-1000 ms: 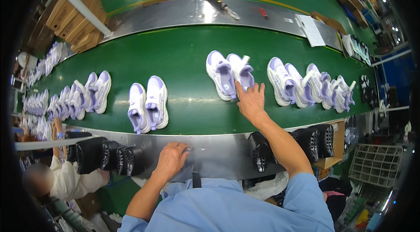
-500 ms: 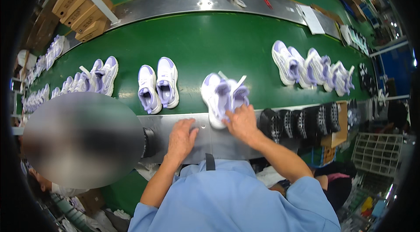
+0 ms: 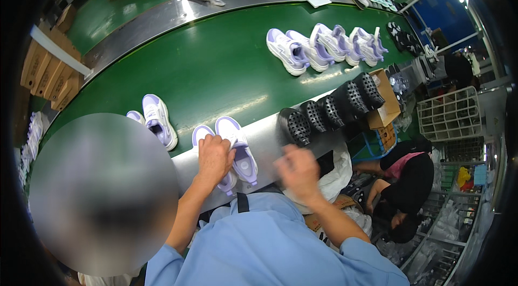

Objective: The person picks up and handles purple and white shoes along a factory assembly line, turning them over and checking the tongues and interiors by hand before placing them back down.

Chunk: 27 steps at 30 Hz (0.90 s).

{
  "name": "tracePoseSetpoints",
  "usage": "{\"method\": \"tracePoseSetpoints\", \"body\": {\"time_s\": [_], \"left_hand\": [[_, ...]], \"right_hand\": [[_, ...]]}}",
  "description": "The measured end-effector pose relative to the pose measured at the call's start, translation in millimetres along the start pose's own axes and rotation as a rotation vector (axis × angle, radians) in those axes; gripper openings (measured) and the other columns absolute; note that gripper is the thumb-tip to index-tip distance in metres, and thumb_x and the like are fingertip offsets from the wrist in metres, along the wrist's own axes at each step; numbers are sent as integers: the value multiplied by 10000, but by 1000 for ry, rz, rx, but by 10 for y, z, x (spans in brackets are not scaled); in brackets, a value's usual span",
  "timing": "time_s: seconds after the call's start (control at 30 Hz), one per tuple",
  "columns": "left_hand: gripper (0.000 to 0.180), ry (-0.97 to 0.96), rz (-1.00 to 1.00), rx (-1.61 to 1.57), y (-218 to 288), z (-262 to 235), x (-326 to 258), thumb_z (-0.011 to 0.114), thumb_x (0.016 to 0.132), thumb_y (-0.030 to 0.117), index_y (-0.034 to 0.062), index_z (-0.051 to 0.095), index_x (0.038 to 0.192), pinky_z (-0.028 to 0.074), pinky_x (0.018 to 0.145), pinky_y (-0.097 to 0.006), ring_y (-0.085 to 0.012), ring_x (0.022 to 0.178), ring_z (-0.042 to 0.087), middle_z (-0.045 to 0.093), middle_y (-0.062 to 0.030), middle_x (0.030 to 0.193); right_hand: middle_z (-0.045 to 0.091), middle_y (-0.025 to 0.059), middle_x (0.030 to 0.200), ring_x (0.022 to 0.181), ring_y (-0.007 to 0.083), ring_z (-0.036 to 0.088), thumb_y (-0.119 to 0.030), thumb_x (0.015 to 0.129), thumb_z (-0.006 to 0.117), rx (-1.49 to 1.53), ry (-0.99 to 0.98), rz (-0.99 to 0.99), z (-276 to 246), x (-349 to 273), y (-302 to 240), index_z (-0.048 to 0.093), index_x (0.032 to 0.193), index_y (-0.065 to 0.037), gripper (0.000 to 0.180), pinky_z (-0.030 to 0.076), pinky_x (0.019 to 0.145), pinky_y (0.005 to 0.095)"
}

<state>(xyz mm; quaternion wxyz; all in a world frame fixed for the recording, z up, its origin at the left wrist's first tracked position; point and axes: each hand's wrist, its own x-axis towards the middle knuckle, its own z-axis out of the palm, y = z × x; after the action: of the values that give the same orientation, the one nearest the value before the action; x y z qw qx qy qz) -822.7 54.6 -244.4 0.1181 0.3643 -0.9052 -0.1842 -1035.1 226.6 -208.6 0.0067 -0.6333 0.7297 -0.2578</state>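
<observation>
A pair of white-and-lilac sneakers lies before me, toes pointing away, heels over the metal edge of the bench. Across the left sneaker is my left hand, its fingers curled at the shoe's upper and partly hiding it. The right sneaker shows its open collar and lilac insole. My right hand, smeared by motion, hovers right of the pair, just below a row of black perforated shoe-shaped pieces. Whether its fingers hold anything is not visible.
Another sneaker pair sits to the left, partly covered by a blurred oval. Several more sneakers stand farther right on the green belt. A cardboard box ends the black row. At right, a person in black bends down.
The view has turned right. My right hand has left the sneakers and moved toward the black pieces. My left hand has come onto the pair, which now sits nearer me.
</observation>
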Motion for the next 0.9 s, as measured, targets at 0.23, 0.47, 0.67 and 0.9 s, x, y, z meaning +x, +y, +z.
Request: {"method": "tracePoseSetpoints", "body": {"time_s": [0.23, 0.47, 0.67, 0.9], "left_hand": [[324, -170, -160, -190, -108, 182, 284, 713, 934, 296, -11, 690, 832, 469, 799, -548, -434, 900, 659, 701, -244, 895], [448, -318, -331, -402, -410, 246, 349, 647, 991, 389, -35, 697, 854, 507, 767, -549, -468, 854, 678, 690, -285, 838], [450, -432, -290, -341, -250, 218, 414, 631, 1000, 392, -38, 708, 891, 520, 796, -546, -466, 889, 687, 709, -283, 902], [367, -495, -89, -222, -10, 262, 391, 650, 986, 301, -58, 723, 968, 541, 841, -547, -475, 929, 696, 712, -308, 953]], "right_hand": [[624, 239, 1174, 1117, 406, 612, -482, 981, 664, -527, -31, 656, -360, 33, 1675, 533, 1402, 18, 667, 536, 888, 513], [698, 175, 968, 926, 381, 675, -442, 977, 685, -638, 38, 459, -535, 70, 1606, 637, 1135, -21, 452, 555, 733, 516], [676, 202, 722, 640, 409, 674, -407, 962, 743, 224, -288, 386, -704, 67, 224, 638, 919, -14, 409, 520, 580, 487], [687, 260, 761, 736, 465, 687, -396, 952, 715, 112, -589, 392, -61, 13, -330, 642, 872, 27, 437, 539, 703, 549]]}}
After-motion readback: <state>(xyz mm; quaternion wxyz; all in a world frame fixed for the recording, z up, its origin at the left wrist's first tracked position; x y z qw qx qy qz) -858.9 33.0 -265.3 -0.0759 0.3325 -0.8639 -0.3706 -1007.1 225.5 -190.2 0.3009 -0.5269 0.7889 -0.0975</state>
